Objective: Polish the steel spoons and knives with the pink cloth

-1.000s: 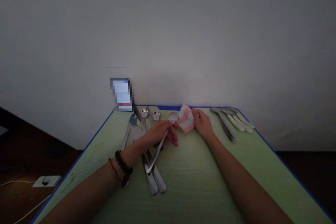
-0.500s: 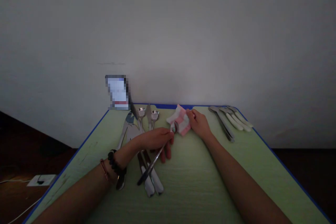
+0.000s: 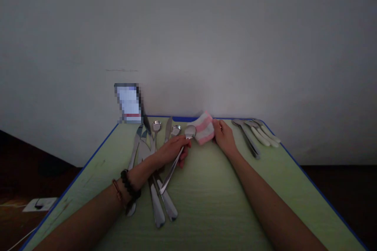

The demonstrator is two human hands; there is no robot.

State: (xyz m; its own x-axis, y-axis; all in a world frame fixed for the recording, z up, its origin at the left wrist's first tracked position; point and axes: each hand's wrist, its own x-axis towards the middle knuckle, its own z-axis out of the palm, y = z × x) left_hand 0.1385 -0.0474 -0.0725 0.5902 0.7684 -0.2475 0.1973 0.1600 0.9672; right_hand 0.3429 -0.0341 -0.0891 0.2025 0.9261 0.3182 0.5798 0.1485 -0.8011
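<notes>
My left hand (image 3: 173, 150) grips a metal spoon (image 3: 173, 166) near its bowl, the handle slanting down toward me. A pink-and-white striped cloth (image 3: 203, 127) is pinched along its right side by my right hand (image 3: 224, 136). The spoon's bowl overlaps the cloth's left edge in view; whether they touch I cannot tell. Under and around my left hand lie table knives (image 3: 134, 153) and spoons with small bowls (image 3: 156, 126). Parts of these pieces are hidden by my left hand and forearm.
Cutlery with white handles (image 3: 265, 135) and dark metal spoons (image 3: 249, 141) lie at the right on the green table (image 3: 218, 204) with a blue edge. A phone (image 3: 129, 102), blurred out, leans on the wall at the back left. A white power strip (image 3: 41, 204) rests on the floor.
The spoon in my left hand has turned, so its bowl shows differently, and it has shifted slightly up and left. The cloth has changed shape and moved a little upward.
</notes>
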